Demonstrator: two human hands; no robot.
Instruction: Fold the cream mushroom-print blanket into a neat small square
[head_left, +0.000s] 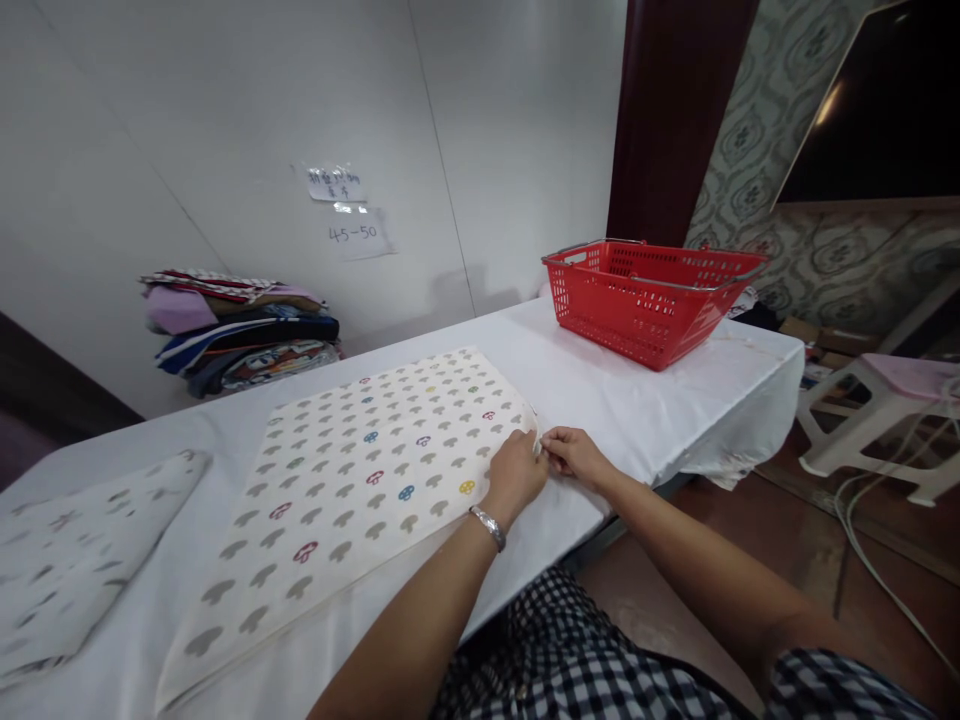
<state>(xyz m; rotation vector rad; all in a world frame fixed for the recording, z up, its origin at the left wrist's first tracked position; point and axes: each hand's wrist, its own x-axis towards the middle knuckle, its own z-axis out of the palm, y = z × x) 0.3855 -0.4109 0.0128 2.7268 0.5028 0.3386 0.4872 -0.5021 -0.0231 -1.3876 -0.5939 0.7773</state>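
A cream cloth [352, 480] printed with small mushroom shapes lies flat on the white-covered table [630, 400]. My left hand [516, 470], with a silver bracelet on the wrist, rests on the cloth's right corner with its fingers closed on the edge. My right hand [571, 452] meets it just to the right and pinches the same corner between thumb and fingers. The corner itself is mostly hidden by both hands.
A red plastic basket [645, 295] stands at the table's far right. A stack of folded fabrics [240, 330] lies against the wall at the back left. Another folded printed cloth [75, 550] sits at the left edge. A white stool [885, 410] and cables are on the floor to the right.
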